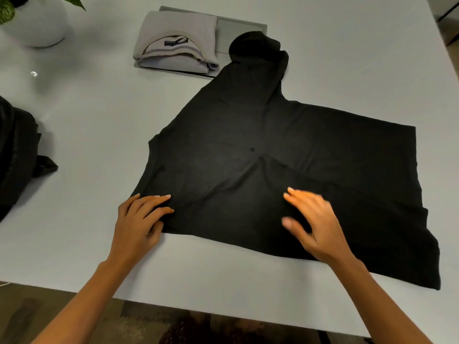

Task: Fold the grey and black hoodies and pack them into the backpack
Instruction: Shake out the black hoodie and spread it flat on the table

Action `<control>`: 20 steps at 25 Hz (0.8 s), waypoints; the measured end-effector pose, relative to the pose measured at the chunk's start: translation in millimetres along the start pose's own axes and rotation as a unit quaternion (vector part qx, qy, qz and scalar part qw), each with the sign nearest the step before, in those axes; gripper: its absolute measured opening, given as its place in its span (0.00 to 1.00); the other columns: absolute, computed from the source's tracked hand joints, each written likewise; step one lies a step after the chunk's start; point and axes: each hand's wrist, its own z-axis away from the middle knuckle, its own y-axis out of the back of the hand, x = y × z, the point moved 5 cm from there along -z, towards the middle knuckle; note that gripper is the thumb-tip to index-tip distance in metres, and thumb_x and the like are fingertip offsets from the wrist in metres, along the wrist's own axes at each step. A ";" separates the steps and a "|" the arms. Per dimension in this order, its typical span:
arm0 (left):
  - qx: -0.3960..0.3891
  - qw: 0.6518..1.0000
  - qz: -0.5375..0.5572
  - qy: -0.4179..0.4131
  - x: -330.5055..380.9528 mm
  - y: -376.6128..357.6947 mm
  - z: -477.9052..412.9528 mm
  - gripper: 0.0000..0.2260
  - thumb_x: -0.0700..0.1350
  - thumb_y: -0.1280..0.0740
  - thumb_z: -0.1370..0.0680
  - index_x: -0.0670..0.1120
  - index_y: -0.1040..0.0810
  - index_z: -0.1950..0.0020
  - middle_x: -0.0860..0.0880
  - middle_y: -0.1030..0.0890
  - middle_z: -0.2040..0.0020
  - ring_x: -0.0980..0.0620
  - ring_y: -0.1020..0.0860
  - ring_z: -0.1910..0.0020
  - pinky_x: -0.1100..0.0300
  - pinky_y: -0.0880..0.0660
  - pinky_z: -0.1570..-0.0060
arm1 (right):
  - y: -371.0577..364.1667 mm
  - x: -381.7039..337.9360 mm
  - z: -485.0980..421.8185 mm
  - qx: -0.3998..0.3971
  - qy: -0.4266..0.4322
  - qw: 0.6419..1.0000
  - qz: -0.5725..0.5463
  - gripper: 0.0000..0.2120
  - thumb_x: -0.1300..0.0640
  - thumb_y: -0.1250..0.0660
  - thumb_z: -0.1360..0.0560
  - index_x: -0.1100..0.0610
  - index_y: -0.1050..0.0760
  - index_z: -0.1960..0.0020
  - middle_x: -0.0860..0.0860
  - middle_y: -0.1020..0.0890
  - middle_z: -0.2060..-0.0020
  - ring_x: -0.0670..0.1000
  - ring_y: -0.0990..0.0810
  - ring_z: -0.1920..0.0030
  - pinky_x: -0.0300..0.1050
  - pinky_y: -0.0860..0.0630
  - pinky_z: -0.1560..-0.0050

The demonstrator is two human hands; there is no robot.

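Note:
The black hoodie [285, 150] lies spread flat on the pale table [94, 135], its hood pointing away from me and its sleeves folded in across the body. My left hand [140, 219] pinches the hoodie's near left corner between thumb and fingers. Over the hoodie's near middle, my right hand [315, 219] has straight, spread fingers and is blurred. The grey hoodie [173, 40] sits folded at the back of the table. At the left edge lies the black backpack [17, 150], only partly in view.
The folded grey hoodie rests on a flat grey tray [238, 33]. A white plant pot [39, 23] with green leaves stands at the back left. The table's near edge [198, 311] runs below my forearms, with dark floor beyond it.

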 end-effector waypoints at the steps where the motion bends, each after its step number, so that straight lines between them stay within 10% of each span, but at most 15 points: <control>1: 0.007 1.000 0.007 0.009 -0.7 -0.3 -3.3 0.14 0.44 0.41 0.22 0.46 0.17 0.46 0.48 0.19 0.39 0.45 0.22 0.40 0.49 0.37 0.33 | -2.0 -2.9 -26.4 0.050 -0.035 0.998 -0.003 0.24 0.40 0.40 0.22 0.55 0.24 0.34 0.49 0.22 0.36 0.51 0.26 0.35 0.48 0.31 0.36; 6: 0.049 0.996 0.038 0.061 -5.6 6.1 -11.1 0.14 0.43 0.42 0.21 0.45 0.17 0.47 0.49 0.17 0.43 0.48 0.21 0.44 0.54 0.39 0.33 | -46.7 6.2 -132.1 -0.008 -0.267 0.961 0.067 0.22 0.40 0.39 0.21 0.54 0.26 0.36 0.54 0.25 0.39 0.57 0.33 0.36 0.53 0.35 0.38; 12: 0.017 0.998 0.013 0.060 -12.5 1.3 -1.5 0.14 0.43 0.43 0.21 0.45 0.17 0.48 0.49 0.17 0.44 0.46 0.20 0.46 0.53 0.40 0.32 | -56.2 6.1 -132.3 0.097 -0.233 0.967 0.034 0.13 0.47 0.38 0.20 0.53 0.25 0.40 0.54 0.23 0.45 0.56 0.31 0.41 0.52 0.36 0.41; 20: 0.072 0.990 0.100 0.067 36.3 27.5 -48.5 0.12 0.41 0.41 0.30 0.47 0.18 0.55 0.52 0.19 0.40 0.52 0.24 0.39 0.42 0.41 0.30 | -52.4 7.1 -75.9 0.169 -0.208 0.956 0.120 0.23 0.47 0.45 0.18 0.56 0.35 0.26 0.54 0.33 0.26 0.55 0.38 0.25 0.58 0.43 0.27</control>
